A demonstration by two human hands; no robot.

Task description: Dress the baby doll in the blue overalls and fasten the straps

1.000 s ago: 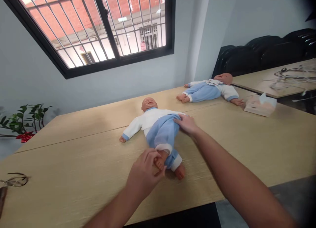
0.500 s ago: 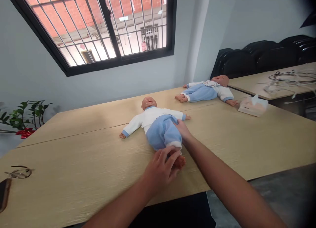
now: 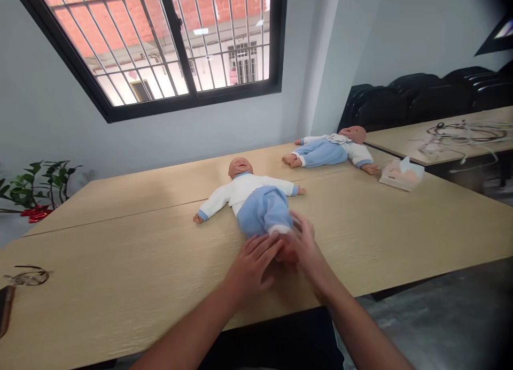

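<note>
Half-curled left hand (image 3: 251, 260) over the feet (image 3: 287, 254) of the near doll (image 3: 247, 189), face up on the tabletop (image 3: 120, 284): likely light, soft in the pants (image 3: 264, 208), best held near both feet. Loosely bent right hand (image 3: 308, 247) beside them; no telling if gripping.

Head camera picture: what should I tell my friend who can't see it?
A person's left hand and right hand are at the feet of a baby doll in white and blue, lying face up on a wooden table. Farther back, to the right, a second baby doll lies near a tissue box.
</note>
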